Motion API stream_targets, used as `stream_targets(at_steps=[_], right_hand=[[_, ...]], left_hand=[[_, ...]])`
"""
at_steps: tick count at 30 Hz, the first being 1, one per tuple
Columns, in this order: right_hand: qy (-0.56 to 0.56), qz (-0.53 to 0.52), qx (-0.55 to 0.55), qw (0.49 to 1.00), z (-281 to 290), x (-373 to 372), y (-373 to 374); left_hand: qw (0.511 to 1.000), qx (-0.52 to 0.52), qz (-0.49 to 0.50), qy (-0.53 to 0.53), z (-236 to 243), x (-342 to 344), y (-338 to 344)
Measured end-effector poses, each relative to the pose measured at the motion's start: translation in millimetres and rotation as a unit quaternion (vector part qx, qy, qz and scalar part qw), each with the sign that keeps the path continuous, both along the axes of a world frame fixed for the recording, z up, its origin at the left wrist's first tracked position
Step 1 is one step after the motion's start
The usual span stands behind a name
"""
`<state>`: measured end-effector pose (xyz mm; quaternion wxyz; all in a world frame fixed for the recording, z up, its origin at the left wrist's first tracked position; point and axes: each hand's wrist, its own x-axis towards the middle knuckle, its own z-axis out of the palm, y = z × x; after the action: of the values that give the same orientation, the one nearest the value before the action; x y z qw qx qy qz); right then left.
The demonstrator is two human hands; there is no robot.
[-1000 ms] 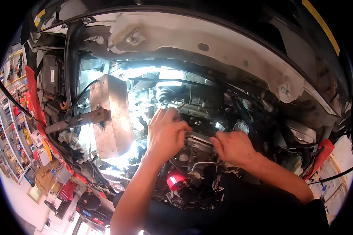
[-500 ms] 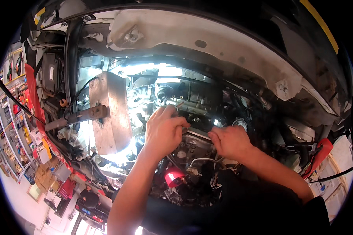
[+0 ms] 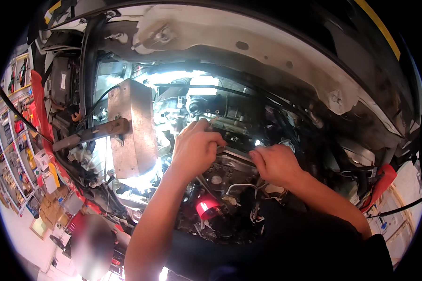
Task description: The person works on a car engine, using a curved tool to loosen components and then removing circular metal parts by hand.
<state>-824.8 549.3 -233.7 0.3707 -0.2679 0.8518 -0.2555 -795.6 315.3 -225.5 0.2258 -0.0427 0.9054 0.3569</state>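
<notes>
Across the top of the engine point(image 3: 229, 177), a pale metal edge point(image 3: 238, 153) lies between the person's hands, one near either end. That spacing probably gives control of both ends, and it leaves the middle open to view from above. The left hand point(image 3: 195, 149) is bent over the near-left end, its fingers curled down and its thumb pointing inward; the right hand point(image 3: 278, 163) is half closed, thumb drawn in against the bent forefinger. Both sets of fingertips are partly hidden, so I cannot tell whether either is pinching the edge or just resting by it.

To the left, a coppery box point(image 3: 132, 129) seems to be carried by a bar point(image 3: 90, 134), well apart from the left hand. Strong light point(image 3: 139, 182) spills round it, and likely serves to brighten the crowded bay; its source is hidden. A red cup point(image 3: 207, 207) sits tilted among the parts between the forearms point(image 3: 150, 220), apart from both hands, apparently out of their way.
</notes>
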Motion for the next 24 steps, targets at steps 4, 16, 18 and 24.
stream_targets(at_steps=[4, 16, 18, 24], right_hand=[[-0.019, -0.026, 0.003, 0.999, 8, -4, -1], [-0.043, 0.023, 0.053, 0.997, 20, -10, -7], [-0.047, 0.025, 0.044, 0.998, 18, -10, -6], [-0.052, 0.077, 0.035, 0.995, 35, -17, -11]], left_hand=[[1.000, 0.011, -0.006, -0.020, -8, -3, 0], [0.998, 0.022, 0.031, -0.045, -7, -2, -6], [0.999, -0.002, 0.027, -0.020, -8, -1, -8], [0.995, -0.030, 0.087, 0.033, -8, 1, -3]])
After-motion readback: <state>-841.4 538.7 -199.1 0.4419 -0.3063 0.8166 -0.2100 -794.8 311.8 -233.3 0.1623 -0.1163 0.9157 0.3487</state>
